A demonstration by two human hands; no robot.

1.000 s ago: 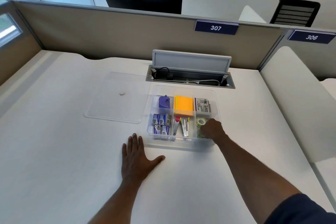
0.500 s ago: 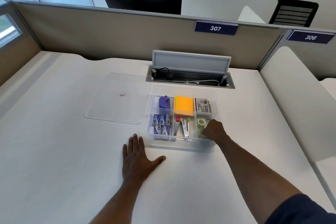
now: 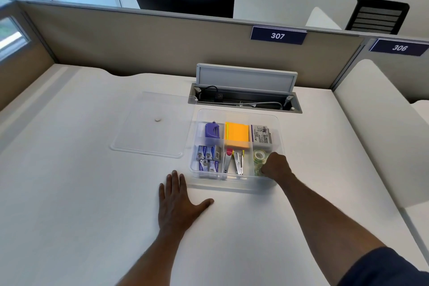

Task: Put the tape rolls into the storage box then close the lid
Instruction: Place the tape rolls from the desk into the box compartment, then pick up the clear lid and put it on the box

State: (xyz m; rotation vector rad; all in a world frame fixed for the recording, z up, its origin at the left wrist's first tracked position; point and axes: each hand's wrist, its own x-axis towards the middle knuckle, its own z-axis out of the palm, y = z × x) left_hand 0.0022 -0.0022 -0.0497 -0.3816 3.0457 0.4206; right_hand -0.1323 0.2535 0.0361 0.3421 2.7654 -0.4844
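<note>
Little has moved since a second ago: right hand (image 3: 275, 166) has slid slightly nearer in the box's near-right compartment, and the left hand has not budged.

Right hand: reached over the near wall of the box (image 3: 234, 184), fingers curled down at the tape rolls (image 3: 259, 157). Fingertips hidden behind the knuckles; cannot tell whether they grip a roll or have let go. One clear roll shows flat at the far end of that compartment, another looks stood on edge just under the hand. How many rolls in all, cannot tell.

Left hand (image 3: 177, 202): flat on the desk (image 3: 69, 193), palm down, fingers spread, holding nothing. Sits just beside the box's near-left corner, not touching it as far as I can see.

Lid (image 3: 151, 127): lies flat on the desk left of the box, its right edge close to the box wall. Untouched.

Other compartments filled: purple item, orange notes (image 3: 237, 135), staple boxes, staplers, a labelled pack.

Progress, my reading: no tape loose on the desk, so loading looks finished or at its last placement. Left to do: withdraw right hand, fetch lid, seat it on the box. Left hand is the nearer one to the lid.
</note>
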